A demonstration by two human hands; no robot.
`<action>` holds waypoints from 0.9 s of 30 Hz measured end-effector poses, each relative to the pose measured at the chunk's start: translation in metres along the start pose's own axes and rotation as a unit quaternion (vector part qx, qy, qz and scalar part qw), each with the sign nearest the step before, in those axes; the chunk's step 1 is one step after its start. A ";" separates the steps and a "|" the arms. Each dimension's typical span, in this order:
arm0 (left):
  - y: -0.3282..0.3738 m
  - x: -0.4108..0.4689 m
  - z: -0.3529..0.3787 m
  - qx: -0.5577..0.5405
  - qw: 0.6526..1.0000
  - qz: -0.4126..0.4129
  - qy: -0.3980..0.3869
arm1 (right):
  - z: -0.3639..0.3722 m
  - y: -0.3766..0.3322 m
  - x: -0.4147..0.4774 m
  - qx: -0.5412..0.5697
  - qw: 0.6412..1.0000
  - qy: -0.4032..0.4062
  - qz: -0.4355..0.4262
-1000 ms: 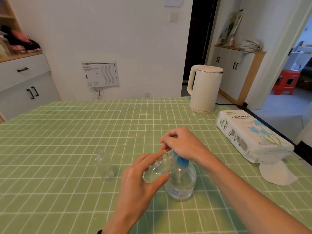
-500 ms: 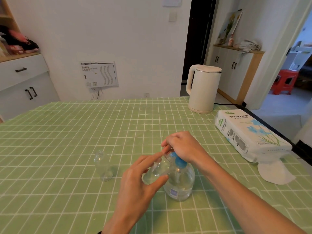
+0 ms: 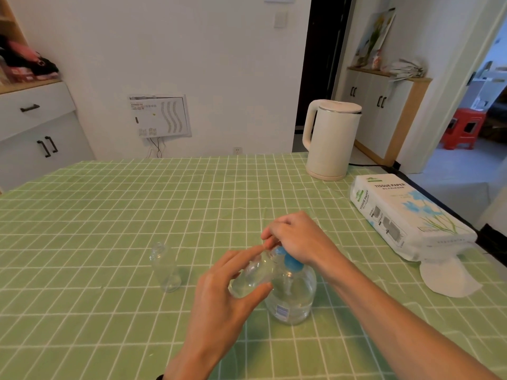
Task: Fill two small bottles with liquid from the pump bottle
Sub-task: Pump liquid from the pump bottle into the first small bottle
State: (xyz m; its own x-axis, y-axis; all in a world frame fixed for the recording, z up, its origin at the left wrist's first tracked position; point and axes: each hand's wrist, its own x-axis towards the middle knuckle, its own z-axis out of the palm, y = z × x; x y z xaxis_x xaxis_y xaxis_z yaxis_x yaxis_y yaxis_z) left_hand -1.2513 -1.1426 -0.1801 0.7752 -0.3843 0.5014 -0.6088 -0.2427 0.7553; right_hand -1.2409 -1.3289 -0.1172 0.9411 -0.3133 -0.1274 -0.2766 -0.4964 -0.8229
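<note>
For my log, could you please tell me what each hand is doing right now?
Left hand: holding the small clear plastic bottle.
Right hand: curled over the blue head of the clear pump bottle.

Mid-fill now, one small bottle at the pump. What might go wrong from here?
The left hand holds the small clear bottle tilted at the blue pump head; if its mouth is off the spout, liquid may hit the green checked tablecloth.
The right hand bears on top of the clear pump bottle, whose base nothing steadies; it might tip.
The second small clear bottle stands unheld near the left hand, easily knocked.
</note>
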 end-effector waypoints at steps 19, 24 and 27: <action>0.002 0.000 -0.001 0.022 1.000 0.010 0.010 | -0.001 -0.001 0.000 -0.009 1.000 0.023 -0.005; 0.001 -0.002 -0.001 0.022 1.000 0.011 0.006 | 0.002 0.001 -0.001 -0.006 1.000 0.026 -0.006; 0.003 -0.001 -0.003 0.027 0.999 0.015 0.012 | 0.001 0.000 -0.002 -0.007 1.000 0.030 -0.002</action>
State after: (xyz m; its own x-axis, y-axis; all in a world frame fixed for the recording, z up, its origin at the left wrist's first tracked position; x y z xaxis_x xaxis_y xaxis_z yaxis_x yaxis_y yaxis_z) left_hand -1.2538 -1.1406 -0.1774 0.7601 -0.3712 0.5333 -0.6391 -0.2793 0.7166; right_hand -1.2426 -1.3273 -0.1176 0.9290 -0.3589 -0.0905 -0.2758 -0.5083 -0.8158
